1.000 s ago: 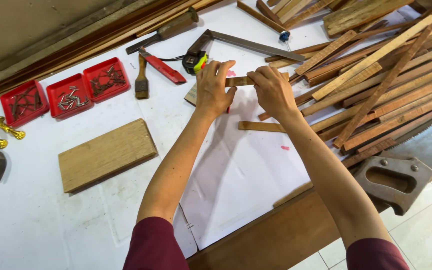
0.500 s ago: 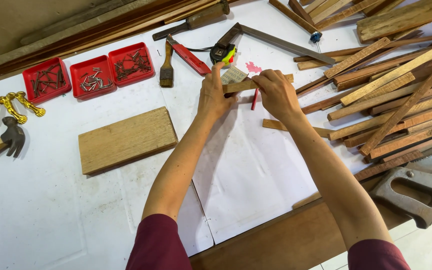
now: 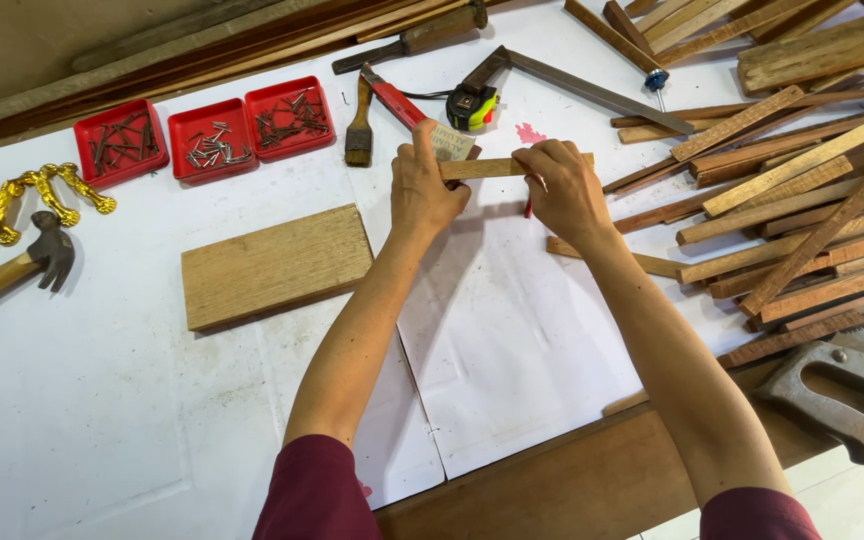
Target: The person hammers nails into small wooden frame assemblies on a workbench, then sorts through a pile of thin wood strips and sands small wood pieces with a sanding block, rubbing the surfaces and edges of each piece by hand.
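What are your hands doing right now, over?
Left hand and right hand both gripping a thin wooden strip over white paper. Red pencil under right hand. Wood board lies apart, left. Nothing in the way.

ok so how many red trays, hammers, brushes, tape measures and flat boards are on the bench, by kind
red trays: 3
hammer: 1
brush: 1
tape measure: 1
flat board: 1
total: 7

thin wooden strip [image 3: 497, 167] lying level across white paper, pale, short.
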